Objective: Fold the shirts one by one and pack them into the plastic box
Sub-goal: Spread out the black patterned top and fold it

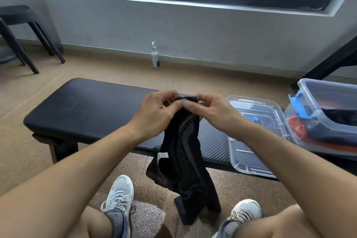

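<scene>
- Above the near edge of the bench [87, 110], a little past the middle of the view, my left hand [156, 114] and my right hand [210, 112] meet, thumbs nearly touching.
- Both hands pinch the top edge of the black shirt [183, 152]; fingers and thumbs are curled round a bunched part of the cloth, so neither hand is free.
- From this grip the shirt hangs straight toward 6 o'clock, crumpled and narrow, with its long axis vertical. The lower end comes down between my shoes, and I cannot tell if it touches the floor.
- At 3 o'clock from my hands the clear lid [255, 137] lies flat on the bench, and just beyond it stands the plastic box [328, 91], open, with dark and orange cloth already inside.
- At 9 o'clock the bench surface is free, and I judge this is where the shirt must be spread for folding.
- My right hand is the nearer one to the box; my left is nearer to the free bench. I think the hands must first go apart along the edge to open the cloth.
</scene>
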`<action>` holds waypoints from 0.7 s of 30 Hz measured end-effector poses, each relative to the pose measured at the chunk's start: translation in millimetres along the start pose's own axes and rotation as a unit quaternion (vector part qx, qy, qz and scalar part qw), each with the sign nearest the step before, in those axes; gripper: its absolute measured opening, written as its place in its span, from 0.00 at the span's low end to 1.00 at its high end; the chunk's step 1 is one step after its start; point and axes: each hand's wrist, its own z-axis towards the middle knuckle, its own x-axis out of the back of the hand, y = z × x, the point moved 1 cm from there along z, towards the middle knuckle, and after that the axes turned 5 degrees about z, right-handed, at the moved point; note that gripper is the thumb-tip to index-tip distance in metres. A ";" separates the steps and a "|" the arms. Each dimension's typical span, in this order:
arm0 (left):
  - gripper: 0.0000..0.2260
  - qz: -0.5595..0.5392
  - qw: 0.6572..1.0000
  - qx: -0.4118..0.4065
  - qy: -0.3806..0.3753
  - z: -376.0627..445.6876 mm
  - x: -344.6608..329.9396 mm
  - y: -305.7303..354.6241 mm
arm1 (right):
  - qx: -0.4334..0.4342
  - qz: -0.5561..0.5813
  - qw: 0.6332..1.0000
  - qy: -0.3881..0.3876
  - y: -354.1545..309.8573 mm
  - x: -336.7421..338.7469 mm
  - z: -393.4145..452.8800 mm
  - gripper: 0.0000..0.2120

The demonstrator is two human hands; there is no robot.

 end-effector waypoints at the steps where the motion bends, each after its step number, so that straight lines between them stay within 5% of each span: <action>1: 0.08 0.004 0.999 0.000 0.040 0.9 1.9 0.7 | -0.011 -0.013 0.999 -0.037 0.2 -1.4 -1.8 0.14; 4: 0.08 -0.021 0.989 0.027 0.141 5.3 12.1 -4.0 | -0.040 -0.034 0.988 -0.148 0.0 -8.0 -5.8 0.12; 14: 0.09 -0.056 0.959 0.113 0.255 22.7 51.5 -47.9 | -0.105 -0.110 0.938 -0.311 -6.4 -15.3 -10.4 0.07; 18: 0.11 -0.021 0.938 0.175 0.297 22.8 67.3 -67.3 | -0.112 -0.093 0.940 -0.307 -7.2 -0.7 -11.2 0.08; 21: 0.12 -0.019 0.928 0.223 0.298 22.3 76.2 -78.6 | -0.136 0.041 0.967 -0.213 -3.1 13.6 -8.0 0.13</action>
